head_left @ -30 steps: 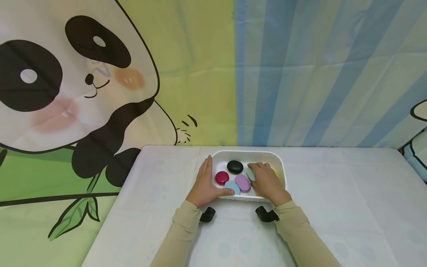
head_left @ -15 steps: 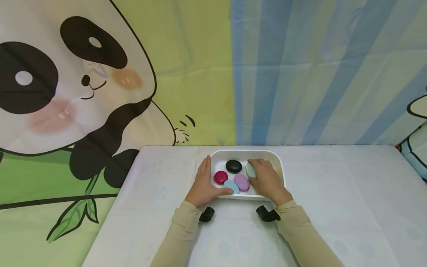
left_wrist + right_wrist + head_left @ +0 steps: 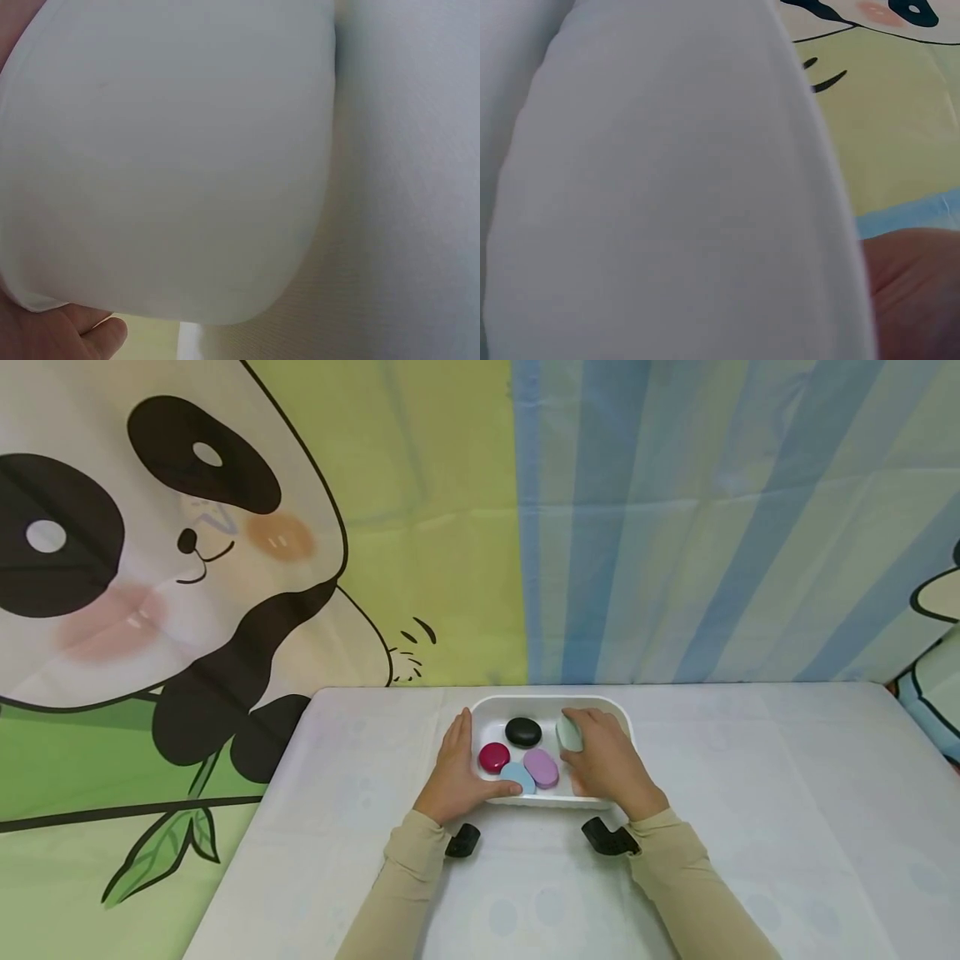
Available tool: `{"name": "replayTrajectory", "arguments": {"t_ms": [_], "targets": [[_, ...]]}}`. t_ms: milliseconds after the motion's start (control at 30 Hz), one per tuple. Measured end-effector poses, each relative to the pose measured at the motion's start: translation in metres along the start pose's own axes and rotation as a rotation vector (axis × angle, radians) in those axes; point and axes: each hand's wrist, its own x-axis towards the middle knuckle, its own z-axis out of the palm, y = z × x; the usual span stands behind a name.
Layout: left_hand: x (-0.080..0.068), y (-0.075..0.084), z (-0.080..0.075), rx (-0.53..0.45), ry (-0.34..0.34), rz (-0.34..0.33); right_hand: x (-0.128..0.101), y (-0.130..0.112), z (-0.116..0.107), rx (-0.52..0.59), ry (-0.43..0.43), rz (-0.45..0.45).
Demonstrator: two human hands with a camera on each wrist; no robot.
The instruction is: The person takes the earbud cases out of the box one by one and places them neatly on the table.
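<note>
A white tray (image 3: 517, 703) sits on the table near its far edge. In it lie a black pebble (image 3: 522, 732), a dark red one (image 3: 494, 757), a light blue one (image 3: 517, 777) and a purple one (image 3: 542, 767). My right hand (image 3: 603, 760) is inside the tray and grips a pale green pebble (image 3: 568, 732), lifted on its edge. My left hand (image 3: 459, 772) holds the tray's left rim, fingers straight along the side and thumb over the front edge. The left wrist view is filled by the tray's white wall (image 3: 165, 165). The right wrist view shows only that wall (image 3: 667, 202).
The table (image 3: 750, 793) carries a pale cloth with faint prints. Behind it hangs a backdrop with a cartoon panda (image 3: 150, 552) on the left and blue stripes (image 3: 712, 518) on the right. Black camera mounts (image 3: 609, 839) sit at both wrists.
My right hand has closed on the pale green pebble and raised it, uncovering less of the yellow piece seen earlier at the tray's right. The left hand stayed on the rim.
</note>
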Motion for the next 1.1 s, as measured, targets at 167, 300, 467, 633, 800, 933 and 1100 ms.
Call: {"name": "replayTrajectory", "arguments": {"t_ms": [167, 300, 467, 633, 800, 933, 1100], "targets": [[0.0, 0.002, -0.001, 0.001, -0.007, -0.011, 0.001, 0.002, -0.01, 0.019, 0.021, -0.016], [0.0, 0.002, 0.0, 0.002, -0.012, -0.027, 0.0, 0.004, -0.019, 0.028, 0.031, -0.004], [0.001, 0.0, 0.001, 0.004, -0.004, -0.03, -0.001, 0.006, -0.028, 0.04, 0.031, 0.011], [0.002, -0.002, 0.001, 0.0, -0.004, -0.025, -0.004, 0.008, -0.036, 0.059, 0.048, -0.001], [0.001, -0.001, 0.0, -0.006, -0.008, -0.023, -0.007, 0.01, -0.045, 0.075, 0.064, -0.014], [0.0, -0.001, 0.0, -0.005, -0.011, -0.021, -0.007, 0.016, -0.048, 0.066, 0.052, 0.007], [0.0, -0.001, -0.001, -0.006, -0.016, -0.017, -0.008, 0.024, -0.055, 0.06, 0.037, 0.035]]}}
